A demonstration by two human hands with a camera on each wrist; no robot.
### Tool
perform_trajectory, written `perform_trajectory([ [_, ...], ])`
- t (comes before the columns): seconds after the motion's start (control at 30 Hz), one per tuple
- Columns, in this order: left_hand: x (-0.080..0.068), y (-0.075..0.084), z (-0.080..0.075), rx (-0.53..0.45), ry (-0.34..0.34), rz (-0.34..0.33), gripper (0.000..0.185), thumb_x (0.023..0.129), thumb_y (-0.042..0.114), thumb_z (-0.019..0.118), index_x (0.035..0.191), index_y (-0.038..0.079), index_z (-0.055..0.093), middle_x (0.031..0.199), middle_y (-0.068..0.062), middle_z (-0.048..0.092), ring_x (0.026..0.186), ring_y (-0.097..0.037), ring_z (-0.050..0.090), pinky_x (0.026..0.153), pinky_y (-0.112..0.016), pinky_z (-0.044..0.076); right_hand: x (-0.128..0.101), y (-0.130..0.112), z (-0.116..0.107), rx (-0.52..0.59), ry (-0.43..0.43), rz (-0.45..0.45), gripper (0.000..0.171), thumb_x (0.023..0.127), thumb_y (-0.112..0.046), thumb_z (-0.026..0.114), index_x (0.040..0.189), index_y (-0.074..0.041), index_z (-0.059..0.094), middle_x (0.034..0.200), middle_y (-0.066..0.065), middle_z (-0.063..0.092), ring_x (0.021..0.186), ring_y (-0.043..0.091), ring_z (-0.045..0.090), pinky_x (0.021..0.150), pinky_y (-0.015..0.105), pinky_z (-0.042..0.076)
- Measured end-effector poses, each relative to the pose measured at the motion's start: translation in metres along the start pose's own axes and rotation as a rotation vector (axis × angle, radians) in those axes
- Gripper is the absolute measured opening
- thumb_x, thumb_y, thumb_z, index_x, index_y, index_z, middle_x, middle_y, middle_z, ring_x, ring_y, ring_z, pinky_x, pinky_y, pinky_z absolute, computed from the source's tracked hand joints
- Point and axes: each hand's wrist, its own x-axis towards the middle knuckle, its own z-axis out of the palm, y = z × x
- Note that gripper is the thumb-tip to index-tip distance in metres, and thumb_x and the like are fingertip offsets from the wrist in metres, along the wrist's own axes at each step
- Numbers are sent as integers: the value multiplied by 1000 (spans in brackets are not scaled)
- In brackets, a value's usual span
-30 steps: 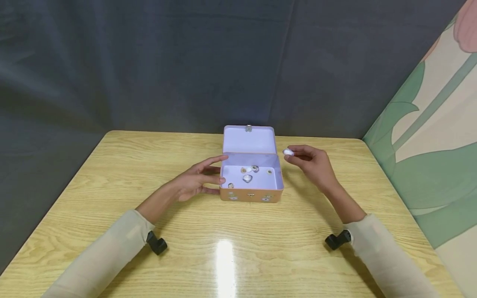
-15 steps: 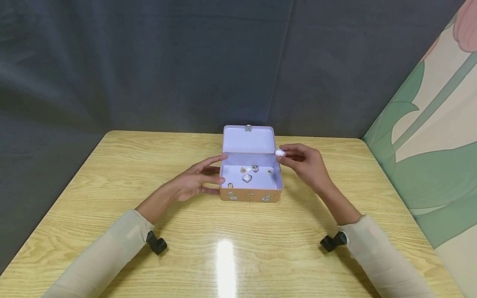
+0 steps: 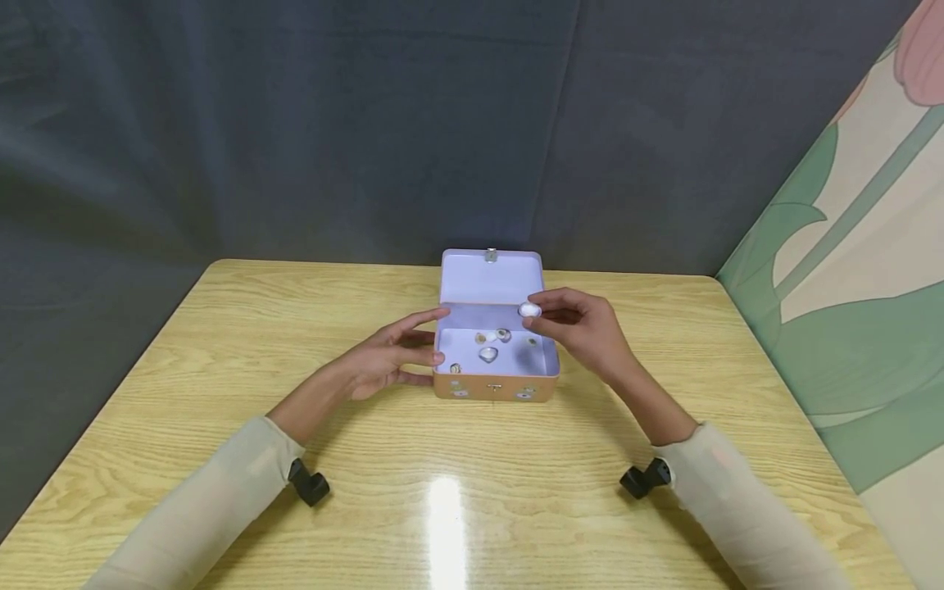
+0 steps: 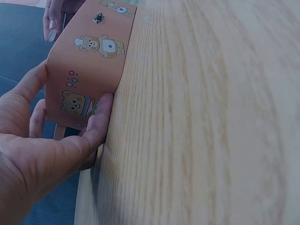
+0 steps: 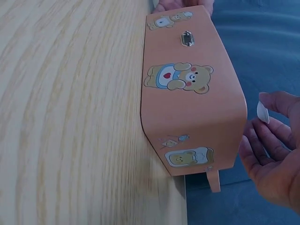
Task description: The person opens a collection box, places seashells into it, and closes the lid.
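Note:
An orange tin box with a lilac inside and bear pictures stands on the table, its lid raised at the back. My left hand holds the box's left end, fingers spread around it; the left wrist view shows this hand with fingertips along the wall and rim. My right hand pinches a small white seashell between thumb and fingers, above the right part of the box. The right wrist view shows the shell edge-on. Inside lie a heart-shaped pale shell and several smaller shells.
The wooden table reaches back to a dark curtain. A floral panel stands along the right side. Light from above glares on the table in front of the box.
My right hand has moved left with the white seashell, from beside the box to over its right part. The left hand and the box have stayed in place.

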Motion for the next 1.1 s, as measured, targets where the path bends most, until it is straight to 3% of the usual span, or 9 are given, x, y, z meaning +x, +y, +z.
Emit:
perform_trajectory([
  [0.33,-1,3,0,6,4,-4,84,107,1,73,176,38,40,172,-19,37,139,-35,64,113,-53,64,0,-2,5,-10,-48,-14,32,98,-11,89,128,-1,82,120,20,84,96,3,79,87,17,66],
  [0.63,-1,5,2,7,0,-9,84,108,1,72,176,38,40,173,-19,35,141,-38,63,114,-53,64,5,0,-6,-47,23,-23,30,102,-18,86,127,-2,83,125,19,83,97,0,76,86,13,62],
  [0.97,1,15,-4,-4,-38,-34,77,112,0,66,177,31,39,173,-24,35,143,-39,59,114,-52,64,21,11,-31,-79,90,66,38,111,-29,74,140,-4,77,133,18,79,102,-2,72,90,12,58],
  [1.1,5,18,-5,6,0,-31,69,114,6,65,175,29,43,168,-23,43,133,-33,66,108,-44,67,28,18,-34,-36,84,103,43,114,-28,70,145,1,73,138,23,76,104,-1,72,91,12,61],
])
